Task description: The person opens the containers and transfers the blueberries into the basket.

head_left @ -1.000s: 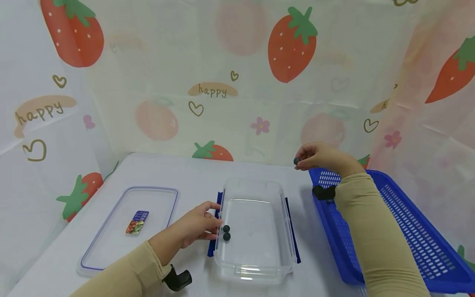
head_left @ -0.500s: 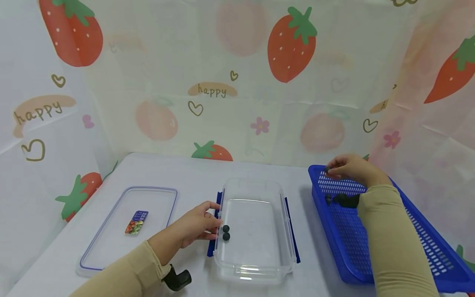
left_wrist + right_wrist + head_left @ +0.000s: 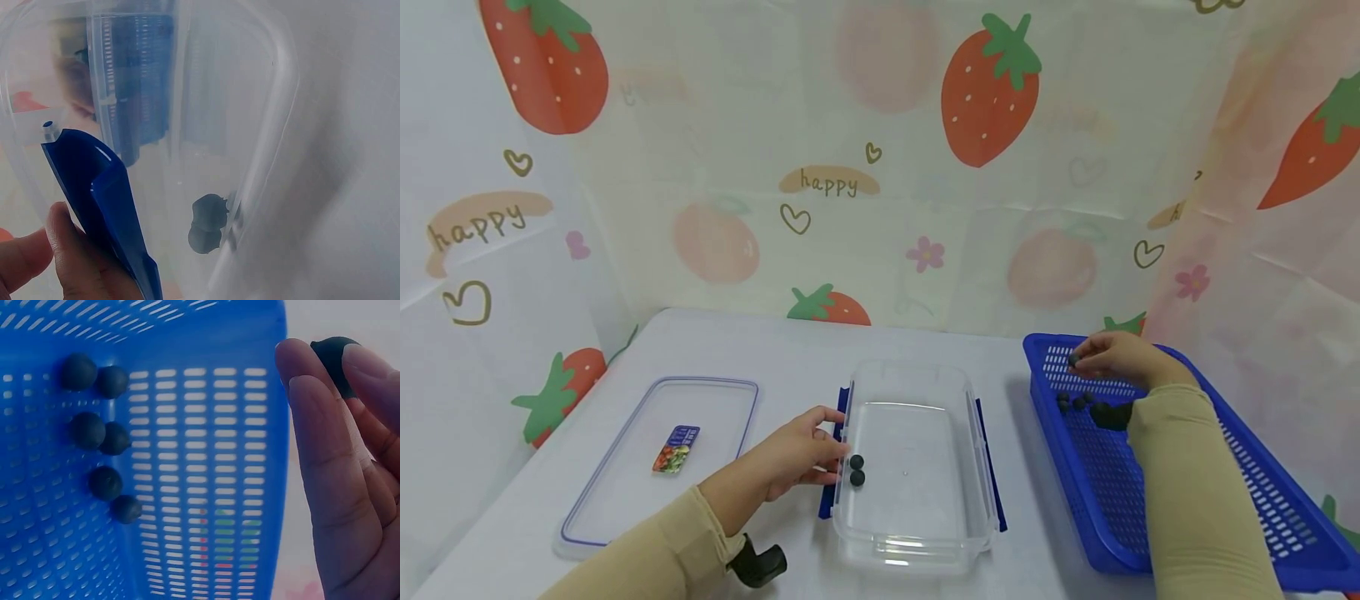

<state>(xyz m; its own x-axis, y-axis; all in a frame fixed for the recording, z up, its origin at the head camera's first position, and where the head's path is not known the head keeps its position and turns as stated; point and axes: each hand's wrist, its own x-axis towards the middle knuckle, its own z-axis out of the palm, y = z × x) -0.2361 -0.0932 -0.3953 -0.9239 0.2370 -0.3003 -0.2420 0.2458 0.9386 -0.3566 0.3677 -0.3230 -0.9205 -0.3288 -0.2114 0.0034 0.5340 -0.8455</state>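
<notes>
My right hand [image 3: 1112,357] pinches a dark, blueberry-like ball [image 3: 338,360] between thumb and fingers, above the far left corner of the blue plastic basket [image 3: 1078,533]. Inside that basket lie several more dark balls [image 3: 105,483], grouped along one wall in the right wrist view. At centre stands a clear plastic box [image 3: 917,492] without its lid, its blue side latches [image 3: 103,187] hanging open. My left hand [image 3: 805,450] holds the box at its left side, by the rim and latch. Two dark balls [image 3: 857,470] rest in the box against that left wall.
A clear lid with a purple-blue rim [image 3: 617,442] lies on the table at left, with a small packet printed with vegetables [image 3: 677,449] on it. A strawberry-patterned curtain [image 3: 895,250] surrounds the table [image 3: 752,346] behind and at the sides.
My right hand has moved right, from beside the basket's far left corner to above its inside, then slightly lower, still pinching the ball. My left hand and the box have stayed put.
</notes>
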